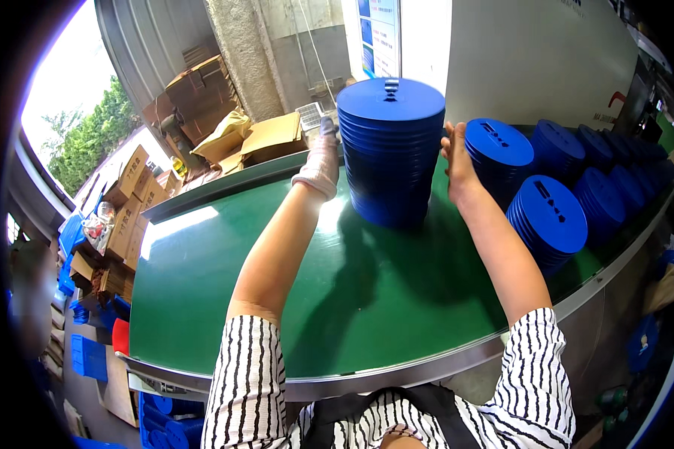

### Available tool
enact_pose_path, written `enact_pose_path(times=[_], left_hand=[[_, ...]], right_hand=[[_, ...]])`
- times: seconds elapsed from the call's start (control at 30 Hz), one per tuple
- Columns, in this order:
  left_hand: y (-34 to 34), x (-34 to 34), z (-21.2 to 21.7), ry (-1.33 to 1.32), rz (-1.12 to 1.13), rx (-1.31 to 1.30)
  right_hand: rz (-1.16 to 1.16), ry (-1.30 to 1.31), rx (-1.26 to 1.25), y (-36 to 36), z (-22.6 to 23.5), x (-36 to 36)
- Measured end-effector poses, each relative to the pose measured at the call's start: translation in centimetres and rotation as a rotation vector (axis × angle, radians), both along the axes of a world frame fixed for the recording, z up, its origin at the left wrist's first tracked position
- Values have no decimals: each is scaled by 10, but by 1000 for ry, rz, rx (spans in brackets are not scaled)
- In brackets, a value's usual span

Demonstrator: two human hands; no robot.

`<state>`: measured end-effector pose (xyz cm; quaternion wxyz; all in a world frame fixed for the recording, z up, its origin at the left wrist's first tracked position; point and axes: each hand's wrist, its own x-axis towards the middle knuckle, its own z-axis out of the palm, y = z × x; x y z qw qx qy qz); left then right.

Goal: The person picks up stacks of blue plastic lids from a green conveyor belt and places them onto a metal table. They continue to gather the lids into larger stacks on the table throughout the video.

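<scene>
Stack (392, 157) is between left hand (323, 159) and right hand (458, 161), grip unclear; crate (143, 420) holds blue pieces (182, 433).

Ahead of me, a poster (383, 43) carries small print (384, 12), a white panel (528, 63) lettering (603, 117); left, dark characters (135, 168) mark a cardboard carton (123, 182).

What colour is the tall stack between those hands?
Blue: the stack shows best in the head view.
</scene>
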<state>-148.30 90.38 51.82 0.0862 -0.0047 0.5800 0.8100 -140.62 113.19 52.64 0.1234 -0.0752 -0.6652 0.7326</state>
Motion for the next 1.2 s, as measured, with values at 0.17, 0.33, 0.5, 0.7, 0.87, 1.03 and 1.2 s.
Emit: enact_pose_path(times=[0.17, 0.33, 0.5, 0.7, 0.87, 1.03, 1.2], left_hand=[[18, 16, -37, 62, -289, 440], [25, 45, -29, -1089, -232, 2896], [5, 102, -17, -785, -540, 2464], [-21, 191, 7, -442, -609, 2583], [-89, 143, -8, -109, -518, 2591], [-154, 199, -55, 161, -264, 2633], [-141, 289, -154, 564, -491, 3023]], right_hand=[[274, -189, -390, 4, -42, -12], [524, -67, -502, -2, -28, 6], [721, 187, -310, -11, -30, 16], [668, -13, -333, -40, -11, 53], [1080, -97, -635, -129, -33, -63], [1289, -331, -759, -228, -84, -35], [1516, -471, -837, -291, -207, 8]])
